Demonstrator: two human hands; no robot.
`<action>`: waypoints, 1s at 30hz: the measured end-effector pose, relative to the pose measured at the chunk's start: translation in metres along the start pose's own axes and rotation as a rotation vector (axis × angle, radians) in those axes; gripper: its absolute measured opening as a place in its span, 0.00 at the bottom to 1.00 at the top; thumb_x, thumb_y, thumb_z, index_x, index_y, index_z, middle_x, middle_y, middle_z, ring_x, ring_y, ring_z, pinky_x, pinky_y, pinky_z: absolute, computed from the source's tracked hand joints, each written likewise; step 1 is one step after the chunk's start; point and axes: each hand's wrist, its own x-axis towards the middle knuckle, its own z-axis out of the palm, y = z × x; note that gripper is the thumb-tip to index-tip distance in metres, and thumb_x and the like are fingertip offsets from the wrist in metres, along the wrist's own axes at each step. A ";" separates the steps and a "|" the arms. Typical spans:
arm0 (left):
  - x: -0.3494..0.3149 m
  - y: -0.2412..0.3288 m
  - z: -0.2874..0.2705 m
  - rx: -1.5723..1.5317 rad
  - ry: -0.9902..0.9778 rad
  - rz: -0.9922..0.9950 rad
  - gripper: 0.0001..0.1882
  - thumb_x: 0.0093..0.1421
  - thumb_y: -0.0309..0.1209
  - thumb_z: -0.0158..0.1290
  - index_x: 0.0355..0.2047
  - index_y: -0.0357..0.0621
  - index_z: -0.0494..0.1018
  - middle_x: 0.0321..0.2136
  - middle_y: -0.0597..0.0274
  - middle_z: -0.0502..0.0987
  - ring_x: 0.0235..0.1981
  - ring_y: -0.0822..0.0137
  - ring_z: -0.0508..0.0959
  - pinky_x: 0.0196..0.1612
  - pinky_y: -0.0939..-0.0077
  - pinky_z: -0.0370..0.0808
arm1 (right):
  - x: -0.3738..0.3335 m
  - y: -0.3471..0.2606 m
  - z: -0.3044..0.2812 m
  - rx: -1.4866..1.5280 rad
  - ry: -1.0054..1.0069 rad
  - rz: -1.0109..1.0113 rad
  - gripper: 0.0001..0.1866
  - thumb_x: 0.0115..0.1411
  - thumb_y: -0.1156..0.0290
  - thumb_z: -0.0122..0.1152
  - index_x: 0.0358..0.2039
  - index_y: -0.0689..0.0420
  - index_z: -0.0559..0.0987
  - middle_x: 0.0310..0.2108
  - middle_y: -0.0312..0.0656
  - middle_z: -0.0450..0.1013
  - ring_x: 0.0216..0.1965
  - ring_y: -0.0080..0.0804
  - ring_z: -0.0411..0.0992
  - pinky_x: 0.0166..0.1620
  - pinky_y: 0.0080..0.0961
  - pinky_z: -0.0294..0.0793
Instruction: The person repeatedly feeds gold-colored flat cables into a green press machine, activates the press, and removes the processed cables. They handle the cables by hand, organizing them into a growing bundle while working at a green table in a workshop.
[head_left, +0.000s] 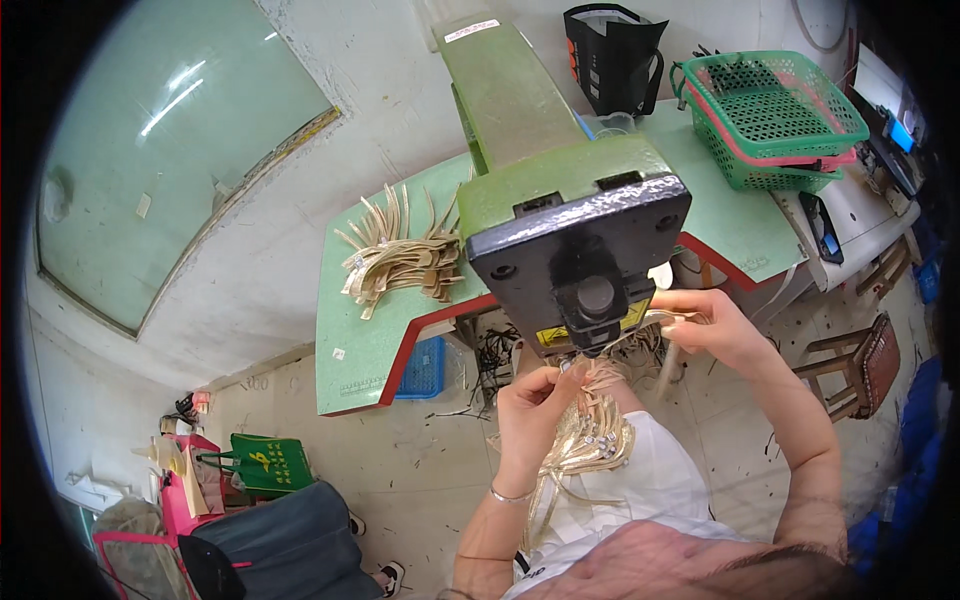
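The machine head (575,235) hides the work; both hands' grip, left hand (535,405) and right hand (705,325), pinches pale straps (600,440). Strap pile (400,260) at ten o'clock, green basket (775,120) at one.

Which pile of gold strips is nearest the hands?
The gold strips on the lap, right under the left hand; the other pile lies on the green table.
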 end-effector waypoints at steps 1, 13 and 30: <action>-0.001 -0.003 -0.002 -0.002 0.007 0.017 0.08 0.57 0.27 0.56 0.24 0.34 0.77 0.21 0.67 0.76 0.22 0.84 0.70 0.26 0.90 0.63 | 0.000 -0.002 0.001 -0.130 0.012 -0.004 0.16 0.58 0.71 0.55 0.46 0.63 0.75 0.26 0.28 0.62 0.22 0.12 0.56 0.24 0.13 0.54; -0.038 -0.005 -0.028 -0.155 0.296 0.034 0.11 0.59 0.28 0.52 0.23 0.33 0.75 0.17 0.64 0.73 0.15 0.79 0.66 0.20 0.84 0.60 | 0.013 -0.005 0.033 -0.444 -0.089 -0.261 0.07 0.59 0.72 0.54 0.31 0.64 0.76 0.23 0.35 0.66 0.25 0.22 0.62 0.30 0.21 0.63; 0.012 0.006 -0.027 0.750 -0.061 0.429 0.07 0.59 0.28 0.52 0.30 0.36 0.75 0.22 0.66 0.75 0.28 0.77 0.72 0.30 0.82 0.67 | 0.041 -0.002 0.036 -0.562 -0.057 -0.078 0.18 0.50 0.59 0.65 0.21 0.64 0.79 0.14 0.34 0.69 0.19 0.14 0.61 0.22 0.21 0.63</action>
